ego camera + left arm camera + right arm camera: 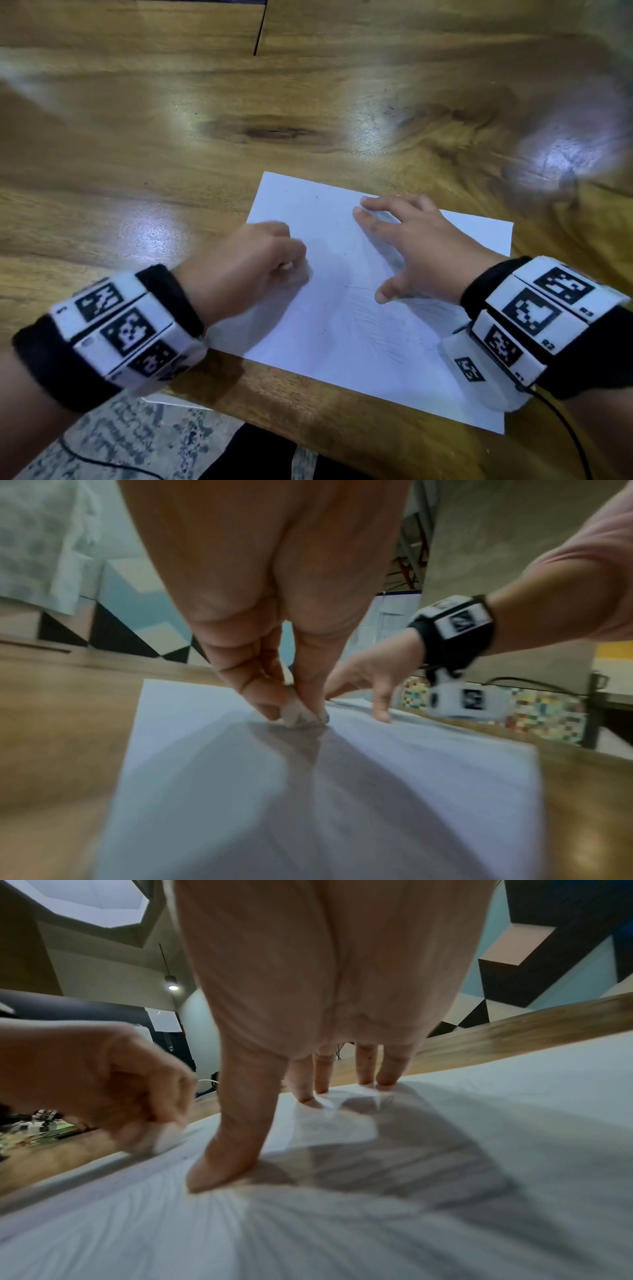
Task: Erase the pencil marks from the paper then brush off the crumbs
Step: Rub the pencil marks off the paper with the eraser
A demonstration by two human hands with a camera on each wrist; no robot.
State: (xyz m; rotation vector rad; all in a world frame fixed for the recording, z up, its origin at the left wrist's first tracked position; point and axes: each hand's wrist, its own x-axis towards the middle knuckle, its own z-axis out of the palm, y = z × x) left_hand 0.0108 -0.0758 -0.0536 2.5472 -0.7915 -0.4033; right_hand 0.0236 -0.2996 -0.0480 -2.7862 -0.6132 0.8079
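— Where's the paper [346, 329]?
— At the worktop's [171, 137] near edge; the left hand [246, 263] pinches an eraser [296, 715] against it.
— The right hand [421, 246]?
— Fingers [222, 1164] spread, pressing the sheet flat; faint pencil marks [387, 329] beneath.

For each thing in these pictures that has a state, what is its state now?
left hand: fingers curled, pinching the eraser.
eraser: white, pressed on the paper in a pinch grip.
right hand: fingers spread, fingertips and thumb pressing on the paper.
paper: flat on the table, faint pencil marks remain.
table: wooden, glossy.
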